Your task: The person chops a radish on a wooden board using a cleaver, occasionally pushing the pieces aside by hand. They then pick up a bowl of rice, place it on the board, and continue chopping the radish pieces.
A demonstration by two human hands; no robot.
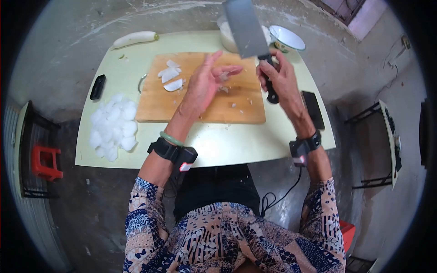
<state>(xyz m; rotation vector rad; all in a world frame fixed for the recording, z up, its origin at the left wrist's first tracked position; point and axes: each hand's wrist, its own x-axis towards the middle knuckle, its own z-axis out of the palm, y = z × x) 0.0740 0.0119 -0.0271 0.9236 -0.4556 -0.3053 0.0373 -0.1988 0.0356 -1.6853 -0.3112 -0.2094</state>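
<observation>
My right hand (278, 77) grips the black handle of a cleaver (246, 28), whose broad blade points up and away over the far edge of the table. My left hand (207, 81) hovers flat, fingers spread, over the middle of a wooden cutting board (159, 104), holding nothing. A few white radish slices (169, 76) lie on the board's far left part. Small white scraps sit on the board under and near my left fingers.
A pale table (214, 145) carries a pile of white radish chunks (113, 127) at the left, a whole white radish (134, 38) at the far left, a black object (97, 86), a dark phone-like slab (313, 109), a bowl (287, 38) and a container (226, 32). A red stool (44, 163) stands left.
</observation>
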